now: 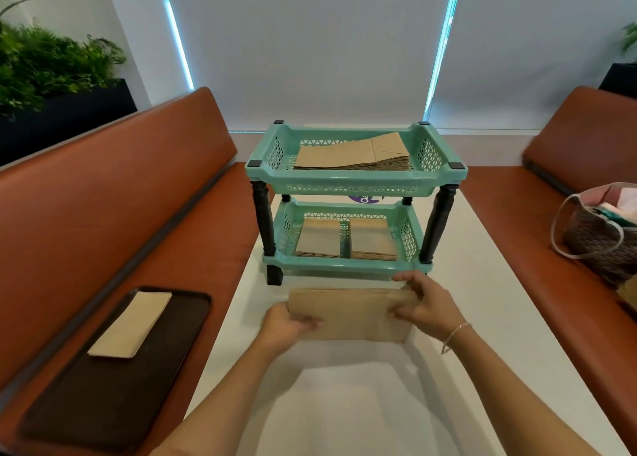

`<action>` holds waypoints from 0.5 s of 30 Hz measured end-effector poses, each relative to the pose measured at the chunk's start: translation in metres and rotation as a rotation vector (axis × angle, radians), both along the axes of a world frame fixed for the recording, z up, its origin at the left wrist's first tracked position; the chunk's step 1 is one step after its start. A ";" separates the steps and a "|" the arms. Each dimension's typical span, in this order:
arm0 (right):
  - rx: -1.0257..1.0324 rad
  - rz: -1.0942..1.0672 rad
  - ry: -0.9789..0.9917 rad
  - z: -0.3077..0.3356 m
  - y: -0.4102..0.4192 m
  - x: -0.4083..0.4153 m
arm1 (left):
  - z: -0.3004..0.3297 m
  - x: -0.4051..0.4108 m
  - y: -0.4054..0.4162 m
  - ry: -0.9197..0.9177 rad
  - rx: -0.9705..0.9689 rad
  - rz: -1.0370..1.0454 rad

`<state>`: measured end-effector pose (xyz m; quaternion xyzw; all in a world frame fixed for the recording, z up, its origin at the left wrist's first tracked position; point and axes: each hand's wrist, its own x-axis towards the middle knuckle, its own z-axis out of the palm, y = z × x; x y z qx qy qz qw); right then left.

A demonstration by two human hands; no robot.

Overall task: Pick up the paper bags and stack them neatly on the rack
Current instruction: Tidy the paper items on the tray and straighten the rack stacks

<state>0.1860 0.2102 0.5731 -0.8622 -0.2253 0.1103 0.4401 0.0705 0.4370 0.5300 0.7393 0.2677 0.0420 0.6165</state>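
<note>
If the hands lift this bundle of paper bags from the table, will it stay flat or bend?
The bundle of paper bags looks thin and flat, so it probably sags if held at one end. Both hands, left and right, grip opposite ends, which likely keeps it level. Loose sheets may slide apart.

Booth seating, white table (pixel 465 235), blinds drawn.
Orange-brown benches (pixel 113 193) flank the table left and right. Grey roller blinds (pixel 310 41) cover the far windows; daylight shows at the gaps. Dark planters with greenery (pixel 51 59) stand far left and, apparently, far right.
</note>
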 end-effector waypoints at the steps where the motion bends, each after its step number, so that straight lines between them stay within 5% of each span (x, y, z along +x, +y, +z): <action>1: -0.112 0.063 -0.050 0.009 0.001 0.002 | 0.010 0.002 0.002 -0.007 0.041 -0.016; 6: -0.559 0.248 -0.146 0.023 0.009 0.004 | 0.080 0.005 -0.002 -0.287 0.056 0.015; 10: -0.190 0.114 0.278 -0.011 0.009 -0.009 | 0.089 0.006 -0.022 -0.461 -0.150 0.095; 15: 0.051 -0.065 0.360 -0.046 0.017 -0.031 | 0.039 0.005 -0.060 -0.179 -0.125 -0.005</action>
